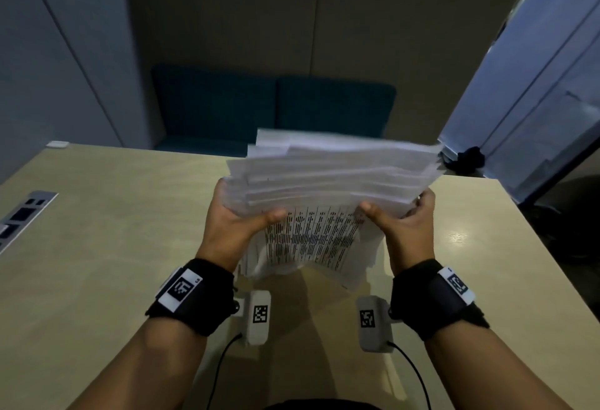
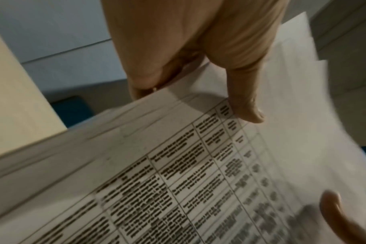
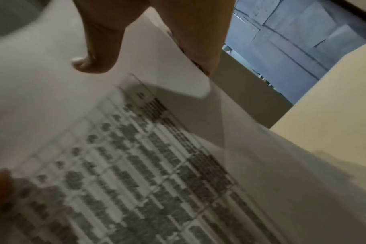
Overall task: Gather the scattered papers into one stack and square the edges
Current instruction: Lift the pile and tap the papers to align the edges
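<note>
Both forearms are bare, each wearing a wide black fabric wrist strap [image 1: 194, 296] with a white rectangular tag printed with a black square code [image 1: 180, 287]. A white boxy coded camera module [image 1: 259, 315] hangs under each wrist, trailing a thin black cable [image 1: 220, 367].

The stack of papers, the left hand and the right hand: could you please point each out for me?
stack of papers [image 1: 337, 169]: head view, on the fanned upper sheets.
left hand [image 1: 233, 224]: head view, on the back of the hand.
right hand [image 1: 406, 228]: head view, on the back of the hand.
</note>
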Demonstrator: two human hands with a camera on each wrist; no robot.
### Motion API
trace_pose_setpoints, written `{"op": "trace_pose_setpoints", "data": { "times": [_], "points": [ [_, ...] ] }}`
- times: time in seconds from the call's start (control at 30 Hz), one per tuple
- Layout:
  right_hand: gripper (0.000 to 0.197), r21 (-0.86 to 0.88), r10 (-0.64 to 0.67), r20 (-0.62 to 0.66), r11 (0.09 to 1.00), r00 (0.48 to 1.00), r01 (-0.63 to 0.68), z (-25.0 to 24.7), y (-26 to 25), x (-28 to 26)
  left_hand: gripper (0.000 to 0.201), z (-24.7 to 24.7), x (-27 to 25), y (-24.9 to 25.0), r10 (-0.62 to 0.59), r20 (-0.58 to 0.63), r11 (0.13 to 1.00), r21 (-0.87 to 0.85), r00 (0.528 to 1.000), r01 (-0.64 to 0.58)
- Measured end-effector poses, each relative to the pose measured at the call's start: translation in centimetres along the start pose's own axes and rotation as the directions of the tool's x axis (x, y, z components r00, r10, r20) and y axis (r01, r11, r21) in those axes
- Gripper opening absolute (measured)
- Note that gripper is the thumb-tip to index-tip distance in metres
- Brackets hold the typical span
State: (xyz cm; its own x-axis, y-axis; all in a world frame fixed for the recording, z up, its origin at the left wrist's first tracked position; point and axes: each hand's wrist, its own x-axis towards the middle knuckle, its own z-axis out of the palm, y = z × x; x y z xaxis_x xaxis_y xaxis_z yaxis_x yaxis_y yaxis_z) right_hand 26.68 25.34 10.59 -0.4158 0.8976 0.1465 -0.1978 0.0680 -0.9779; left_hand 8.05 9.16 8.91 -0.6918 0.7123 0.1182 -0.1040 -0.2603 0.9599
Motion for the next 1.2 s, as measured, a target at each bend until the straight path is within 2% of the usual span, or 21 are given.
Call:
{"op": "trace_pose_setpoints", "data": {
  "times": [0.1, 0.2, 0.27, 0.4, 0.5, 0.6, 0.7, 0.8, 0.9, 0.93, 1.07, 1.13, 1.2],
  "points": [
    [0.080, -0.075, 0.031, 0.088, 0.997, 0.996, -0.024, 0.3, 0.3, -0.5, 0.077, 0.2, 0.1, -0.5, -0.011, -0.032, 0.999, 0.031, 0.999, 0.012],
    [0.080, -0.092, 0.015, 0.042, 0.996, 0.999, -0.011, 0.5, 0.6, -0.6, 0.047, 0.7, 0.0, -0.6, 0.015, -0.090, 0.998, 0.059, 0.996, -0.009],
    [0.073, -0.093, 0.020, -0.001, 0.995, 1.000, -0.020, 0.3, 0.8, -0.3, 0.037, 0.9, 0.1, -0.4, 0.033, -0.110, 0.999, 0.031, 0.993, -0.030],
    [0.036, -0.105, 0.071, -0.007, 0.992, 0.997, -0.071, 0.2, 1.3, -0.1, 0.038, 0.8, 0.5, -1.0, 0.027, -0.128, 0.999, 0.044, 0.991, -0.022],
    [0.030, -0.063, 0.060, -0.030, 0.996, 0.998, -0.062, 0.9, 0.9, -0.5, 0.033, 1.2, 0.8, -0.8, 0.073, -0.144, 0.996, 0.067, 0.987, -0.064],
    [0.026, -0.030, 0.018, -0.103, 0.999, 0.995, -0.021, 1.9, -0.5, -0.7, 0.043, 1.7, 0.9, 0.0, 0.166, -0.168, 0.985, 0.084, 0.972, -0.153],
    [0.029, -0.012, -0.086, -0.147, 0.996, 0.985, 0.085, 2.5, -1.6, -0.5, 0.047, 2.4, 0.6, 1.3, 0.268, -0.163, 0.959, 0.136, 0.950, -0.247],
    [0.033, -0.039, -0.150, -0.111, 0.988, 0.982, 0.146, 2.6, -1.5, -0.9, 0.043, 2.9, 0.1, 2.1, 0.288, -0.125, 0.952, 0.142, 0.949, -0.270],
    [0.032, -0.117, -0.117, -0.047, 0.987, 0.992, 0.111, 1.9, -0.3, -1.7, 0.028, 2.9, -0.4, 1.4, 0.236, -0.088, 0.965, 0.140, 0.968, -0.223],
    [0.038, -0.151, -0.102, -0.035, 0.984, 0.994, 0.096, 1.6, 0.0, -1.9, 0.029, 2.8, -0.5, 1.1, 0.192, -0.096, 0.977, 0.107, 0.977, -0.182],
    [0.062, -0.137, -0.067, -0.048, 0.989, 0.997, 0.060, 0.8, 0.3, -1.5, 0.056, 1.6, -0.4, 0.3, 0.109, -0.082, 0.993, 0.044, 0.991, -0.106],
    [0.074, -0.123, -0.078, -0.030, 0.990, 0.997, 0.073, 0.9, 0.0, -1.3, 0.058, 1.6, -0.3, 0.3, 0.090, -0.051, 0.996, 0.031, 0.995, -0.089],
    [0.075, -0.124, -0.115, -0.013, 0.986, 0.993, 0.113, 1.2, -0.4, -1.3, 0.055, 1.7, -0.4, 0.5, 0.087, -0.044, 0.996, 0.033, 0.995, -0.086]
  ]
}}
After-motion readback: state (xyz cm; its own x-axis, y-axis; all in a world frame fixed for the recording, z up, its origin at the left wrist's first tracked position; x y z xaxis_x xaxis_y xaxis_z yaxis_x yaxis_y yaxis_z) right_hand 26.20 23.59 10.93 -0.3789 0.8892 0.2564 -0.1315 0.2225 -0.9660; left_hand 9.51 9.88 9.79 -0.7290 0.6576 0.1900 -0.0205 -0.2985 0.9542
